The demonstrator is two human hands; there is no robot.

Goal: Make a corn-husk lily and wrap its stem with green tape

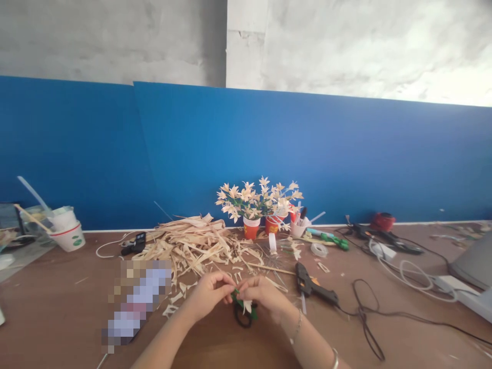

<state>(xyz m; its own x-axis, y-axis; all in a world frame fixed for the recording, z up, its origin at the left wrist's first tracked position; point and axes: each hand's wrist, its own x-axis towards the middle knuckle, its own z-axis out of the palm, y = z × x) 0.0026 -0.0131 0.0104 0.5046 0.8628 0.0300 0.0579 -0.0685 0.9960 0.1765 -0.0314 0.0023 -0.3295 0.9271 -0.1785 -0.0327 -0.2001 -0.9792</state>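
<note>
My left hand [210, 295] is closed, thumb and forefinger pinching the end of a thin green strip [236, 294]. Right beside it, my right hand [266, 295] is closed too, its fingers bent over an artificial flower [247, 306] with pale pointed petals that hangs just under them. More green material shows below that palm. A black ring-shaped piece [243, 319] is under the flower; whether it is held or lies on the table I cannot tell. The fingertips of both hands almost meet, hiding part of the strip.
Behind my hands lies a heap of pale shavings [192, 241]. Finished flowers [249, 197] stand in a red cup [251, 228]. To the right are a glue gun [313, 287] with its black cable [363, 312] and a tape roll [319, 249]. A white cup [68, 237] stands left.
</note>
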